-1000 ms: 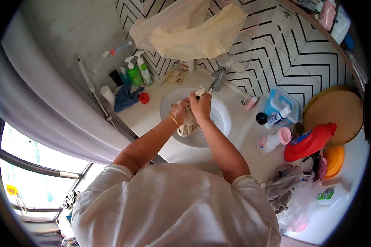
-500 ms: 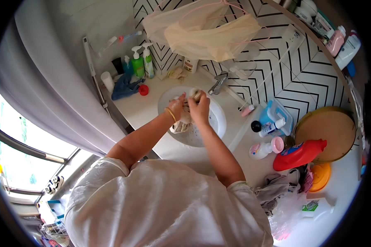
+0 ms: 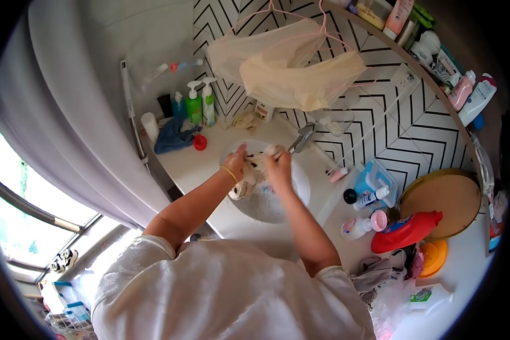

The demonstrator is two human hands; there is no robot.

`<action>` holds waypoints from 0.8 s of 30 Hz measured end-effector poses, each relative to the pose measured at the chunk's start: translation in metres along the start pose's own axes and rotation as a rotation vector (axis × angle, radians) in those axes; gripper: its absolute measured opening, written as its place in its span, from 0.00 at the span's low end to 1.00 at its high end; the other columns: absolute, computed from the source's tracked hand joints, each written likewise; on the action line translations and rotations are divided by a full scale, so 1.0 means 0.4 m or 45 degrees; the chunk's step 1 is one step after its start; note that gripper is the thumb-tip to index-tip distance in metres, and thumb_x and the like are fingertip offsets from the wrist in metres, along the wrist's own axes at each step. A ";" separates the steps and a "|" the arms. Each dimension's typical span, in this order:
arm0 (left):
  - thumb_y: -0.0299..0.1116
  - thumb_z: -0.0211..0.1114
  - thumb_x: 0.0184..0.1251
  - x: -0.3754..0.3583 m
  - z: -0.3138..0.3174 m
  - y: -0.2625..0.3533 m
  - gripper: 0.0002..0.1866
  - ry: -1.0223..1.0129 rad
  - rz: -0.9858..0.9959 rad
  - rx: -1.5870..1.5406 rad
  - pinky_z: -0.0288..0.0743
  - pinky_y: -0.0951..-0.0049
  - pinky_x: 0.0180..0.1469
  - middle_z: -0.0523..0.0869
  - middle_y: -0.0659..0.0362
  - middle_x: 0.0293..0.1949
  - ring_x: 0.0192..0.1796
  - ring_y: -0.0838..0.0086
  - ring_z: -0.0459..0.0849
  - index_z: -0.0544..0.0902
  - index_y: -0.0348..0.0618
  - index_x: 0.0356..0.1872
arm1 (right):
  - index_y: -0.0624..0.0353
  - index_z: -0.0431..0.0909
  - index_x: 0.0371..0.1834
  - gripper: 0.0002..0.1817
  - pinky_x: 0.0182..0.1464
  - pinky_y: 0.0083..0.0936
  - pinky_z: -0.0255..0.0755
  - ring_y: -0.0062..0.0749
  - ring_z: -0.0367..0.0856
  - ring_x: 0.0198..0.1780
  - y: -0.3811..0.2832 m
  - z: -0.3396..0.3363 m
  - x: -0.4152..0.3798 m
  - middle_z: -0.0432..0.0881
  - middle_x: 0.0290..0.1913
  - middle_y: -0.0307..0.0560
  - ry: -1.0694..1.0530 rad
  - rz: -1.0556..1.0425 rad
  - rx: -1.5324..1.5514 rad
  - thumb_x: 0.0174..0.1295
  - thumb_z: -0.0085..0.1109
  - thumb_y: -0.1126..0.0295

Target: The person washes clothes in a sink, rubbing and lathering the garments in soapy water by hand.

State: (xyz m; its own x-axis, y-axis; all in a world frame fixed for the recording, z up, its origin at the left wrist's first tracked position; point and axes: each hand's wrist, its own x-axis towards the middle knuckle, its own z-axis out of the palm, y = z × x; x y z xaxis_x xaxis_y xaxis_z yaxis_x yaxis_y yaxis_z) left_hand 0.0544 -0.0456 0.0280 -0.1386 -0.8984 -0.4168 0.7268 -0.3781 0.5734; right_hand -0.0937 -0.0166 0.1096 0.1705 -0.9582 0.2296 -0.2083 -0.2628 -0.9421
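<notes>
A wet, cream-coloured cloth with dark marks (image 3: 257,164) is stretched between my two hands over the round white basin (image 3: 304,192). My left hand (image 3: 236,161) is closed on its left side, with a yellow bangle at the wrist. My right hand (image 3: 279,165) grips a bunched part of the cloth on the right, close to the metal faucet (image 3: 303,137). A lower part of the cloth hangs into the basin below my left hand. Suds show in the basin.
Green pump bottles (image 3: 194,105), a blue cloth (image 3: 175,136) and a red lid (image 3: 199,142) stand at the back left. Sheer garments (image 3: 306,73) hang above. On the right are a blue basket (image 3: 374,178), a red bottle (image 3: 405,231) and an orange lid (image 3: 433,258).
The view has tilted, so the basin and counter sit lower in the frame. My hands hold the cloth a little farther apart, with more of it spread between them.
</notes>
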 end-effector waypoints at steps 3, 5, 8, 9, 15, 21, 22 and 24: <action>0.53 0.48 0.63 -0.044 -0.009 -0.026 0.25 -0.208 0.423 0.329 0.73 0.66 0.47 0.78 0.54 0.47 0.48 0.65 0.77 0.72 0.40 0.47 | 0.62 0.75 0.32 0.13 0.44 0.34 0.67 0.44 0.74 0.41 -0.099 0.107 -0.074 0.74 0.38 0.56 0.151 -0.436 -0.687 0.49 0.59 0.63; 0.49 0.51 0.59 -0.020 -0.016 -0.038 0.24 -0.179 0.462 0.658 0.73 0.66 0.48 0.78 0.54 0.47 0.49 0.65 0.77 0.70 0.43 0.51 | 0.62 0.76 0.32 0.16 0.42 0.37 0.68 0.50 0.74 0.40 -0.045 0.137 -0.035 0.73 0.35 0.60 0.124 -0.311 -0.998 0.47 0.59 0.60; 0.43 0.56 0.53 0.006 -0.030 -0.098 0.27 -0.071 0.506 1.075 0.71 0.66 0.50 0.79 0.55 0.46 0.51 0.65 0.75 0.68 0.48 0.56 | 0.68 0.74 0.33 0.17 0.40 0.42 0.66 0.53 0.74 0.41 0.097 0.070 0.133 0.74 0.36 0.65 0.252 0.252 -0.320 0.53 0.52 0.61; 0.41 0.58 0.50 0.014 -0.028 -0.114 0.29 -0.030 0.515 1.217 0.71 0.66 0.50 0.79 0.56 0.46 0.51 0.65 0.75 0.67 0.50 0.58 | 0.68 0.74 0.34 0.17 0.41 0.42 0.66 0.54 0.74 0.40 0.109 0.071 0.132 0.74 0.36 0.65 0.287 0.215 -0.387 0.54 0.51 0.61; 0.43 0.65 0.42 0.002 -0.087 -0.084 0.39 0.337 0.722 1.918 0.72 0.68 0.48 0.80 0.49 0.42 0.45 0.56 0.78 0.63 0.42 0.59 | 0.63 0.74 0.32 0.12 0.42 0.39 0.66 0.52 0.72 0.39 0.051 0.159 -0.056 0.73 0.35 0.60 0.042 -0.436 -0.583 0.53 0.56 0.64; 0.43 0.64 0.43 0.006 0.002 -0.160 0.30 -0.034 0.572 2.577 0.71 0.64 0.50 0.77 0.46 0.46 0.48 0.61 0.77 0.73 0.43 0.52 | 0.63 0.75 0.32 0.13 0.44 0.39 0.65 0.51 0.73 0.40 0.239 0.045 0.098 0.74 0.35 0.57 0.285 0.180 -0.459 0.52 0.56 0.63; 0.42 0.63 0.44 0.001 0.012 -0.146 0.28 -0.080 0.767 2.718 0.71 0.63 0.48 0.78 0.48 0.46 0.47 0.60 0.77 0.74 0.46 0.51 | 0.62 0.75 0.32 0.12 0.44 0.39 0.64 0.50 0.72 0.40 0.224 0.040 0.106 0.75 0.35 0.56 0.344 0.098 -0.475 0.52 0.56 0.63; 0.39 0.63 0.44 0.058 -0.012 -0.153 0.26 0.016 0.934 2.220 0.72 0.62 0.46 0.79 0.49 0.43 0.45 0.58 0.78 0.74 0.45 0.49 | 0.62 0.76 0.31 0.12 0.43 0.38 0.65 0.49 0.72 0.40 0.175 0.043 0.092 0.75 0.35 0.55 0.332 -0.109 -0.531 0.53 0.56 0.63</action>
State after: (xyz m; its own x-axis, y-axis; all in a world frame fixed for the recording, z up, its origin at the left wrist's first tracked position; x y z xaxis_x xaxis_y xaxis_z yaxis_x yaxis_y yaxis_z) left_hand 0.0097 -0.0422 -0.0202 -0.1499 -0.9665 0.2083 -0.7701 0.2462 0.5885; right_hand -0.0855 -0.0684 0.0479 -0.0315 -0.9134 0.4057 -0.5808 -0.3137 -0.7512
